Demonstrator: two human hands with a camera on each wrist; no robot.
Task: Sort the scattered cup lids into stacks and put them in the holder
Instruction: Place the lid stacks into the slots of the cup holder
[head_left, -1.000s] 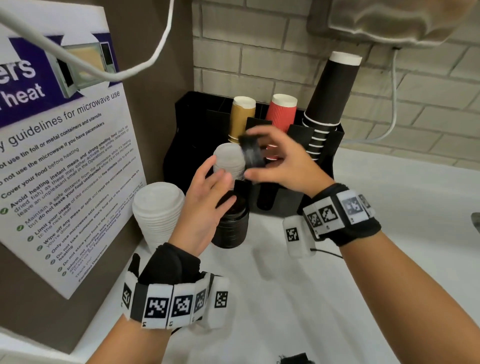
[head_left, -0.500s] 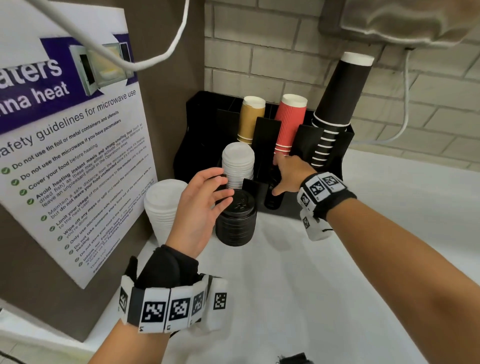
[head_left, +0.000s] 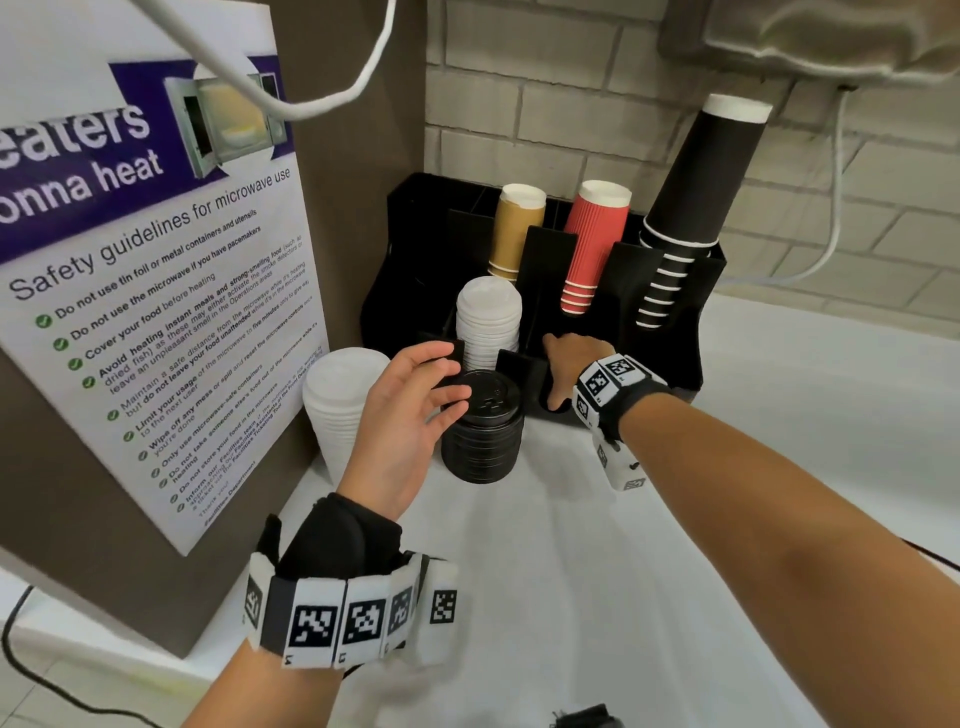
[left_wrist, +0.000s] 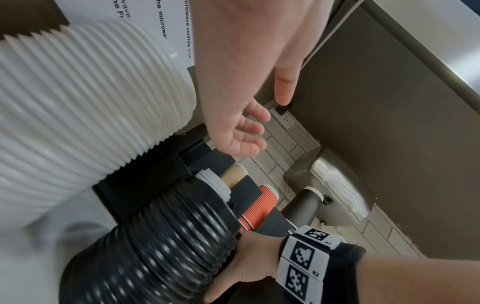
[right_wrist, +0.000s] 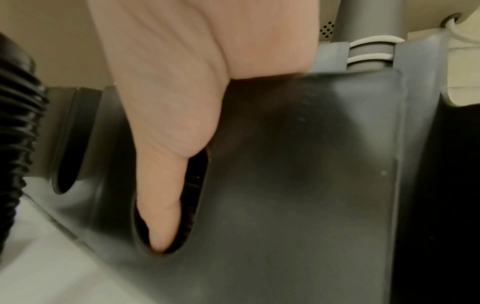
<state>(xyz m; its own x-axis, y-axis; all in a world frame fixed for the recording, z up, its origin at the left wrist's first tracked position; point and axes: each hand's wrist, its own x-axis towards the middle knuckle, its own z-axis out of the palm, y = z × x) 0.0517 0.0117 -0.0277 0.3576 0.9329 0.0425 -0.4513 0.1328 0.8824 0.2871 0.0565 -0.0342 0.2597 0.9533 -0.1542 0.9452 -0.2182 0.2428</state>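
Note:
A stack of black lids (head_left: 483, 441) (left_wrist: 155, 246) stands on the white counter in front of the black holder (head_left: 670, 343) (right_wrist: 298, 164). My left hand (head_left: 447, 389) (left_wrist: 241, 123) is at its top left edge, fingers relaxed and gripping nothing. My right hand (head_left: 569, 358) (left_wrist: 249, 265) reaches into a front compartment of the holder. Its thumb (right_wrist: 161, 205) runs down the front slot against a small stack of black lids (right_wrist: 193, 201), and its fingers are hidden inside. A narrow white lid stack (head_left: 488, 317) sits in the compartment to the left. A wider white lid stack (head_left: 337, 410) (left_wrist: 78, 102) stands on the counter.
A brown cup stack (head_left: 517, 228), a red one (head_left: 592, 244) and a tall black one (head_left: 696, 208) stick out of the holder's rear slots. A brown panel with a microwave safety poster (head_left: 156, 312) walls off the left. A brick wall is behind, and the counter (head_left: 571, 571) stretches right.
My right hand has carried the small black lid stack from in front of the cups down into the holder's front compartment. My left hand has dropped slightly towards the black stack on the counter.

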